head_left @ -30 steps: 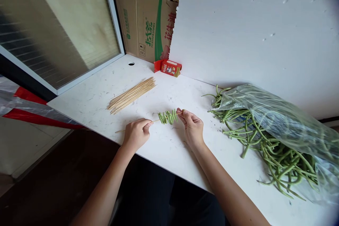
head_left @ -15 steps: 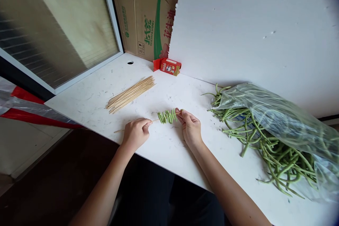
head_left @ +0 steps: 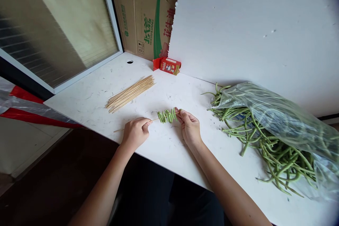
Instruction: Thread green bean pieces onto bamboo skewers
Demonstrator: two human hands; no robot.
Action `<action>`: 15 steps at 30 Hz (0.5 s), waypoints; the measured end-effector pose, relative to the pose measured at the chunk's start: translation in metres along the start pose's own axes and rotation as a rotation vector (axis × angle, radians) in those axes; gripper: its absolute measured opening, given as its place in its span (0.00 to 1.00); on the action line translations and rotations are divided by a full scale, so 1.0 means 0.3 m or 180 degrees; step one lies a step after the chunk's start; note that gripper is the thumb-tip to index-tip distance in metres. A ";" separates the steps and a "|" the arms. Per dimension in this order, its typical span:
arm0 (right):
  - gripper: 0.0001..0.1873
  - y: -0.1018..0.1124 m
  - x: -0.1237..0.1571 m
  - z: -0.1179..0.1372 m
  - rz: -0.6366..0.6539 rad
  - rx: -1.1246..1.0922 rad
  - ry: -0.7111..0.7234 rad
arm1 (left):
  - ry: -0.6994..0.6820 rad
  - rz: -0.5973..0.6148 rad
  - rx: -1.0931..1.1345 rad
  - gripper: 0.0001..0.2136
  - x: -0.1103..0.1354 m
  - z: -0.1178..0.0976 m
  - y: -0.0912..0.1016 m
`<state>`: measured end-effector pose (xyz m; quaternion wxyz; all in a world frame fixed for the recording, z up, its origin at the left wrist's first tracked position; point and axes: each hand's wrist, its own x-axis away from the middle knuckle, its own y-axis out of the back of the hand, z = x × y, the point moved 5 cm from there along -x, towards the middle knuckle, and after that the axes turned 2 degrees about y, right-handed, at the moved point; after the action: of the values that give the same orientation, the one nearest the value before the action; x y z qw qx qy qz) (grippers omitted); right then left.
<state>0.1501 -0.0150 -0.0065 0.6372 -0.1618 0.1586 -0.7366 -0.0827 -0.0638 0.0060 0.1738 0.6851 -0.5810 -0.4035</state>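
A thin bamboo skewer lies just above the white tabletop, held at both ends. My left hand pinches its shaft near the middle-left, fingers closed. My right hand is closed at the skewer's right end, against a folded green long bean threaded zigzag on the stick. The skewer's bare tail pokes out left of my left hand.
A bundle of loose bamboo skewers lies at the back left. A heap of long beans spills from a clear plastic bag on the right. A small red carton, a cardboard box and a white foam board stand behind.
Almost nothing: both hands keep their hold on the skewer, and the view has shifted very slightly.
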 end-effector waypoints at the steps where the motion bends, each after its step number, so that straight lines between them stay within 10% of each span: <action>1: 0.13 -0.001 0.000 0.000 0.0003 -0.0003 0.0001 | -0.0004 -0.0002 -0.0002 0.11 0.000 0.000 0.000; 15: 0.15 -0.026 0.022 -0.009 0.0049 0.0206 -0.0138 | -0.0020 -0.0034 0.0125 0.11 0.002 -0.016 -0.006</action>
<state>0.1411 -0.0206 -0.0053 0.6510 -0.1558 0.1221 -0.7328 -0.0778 -0.0649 0.0076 0.1563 0.6902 -0.5857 -0.3952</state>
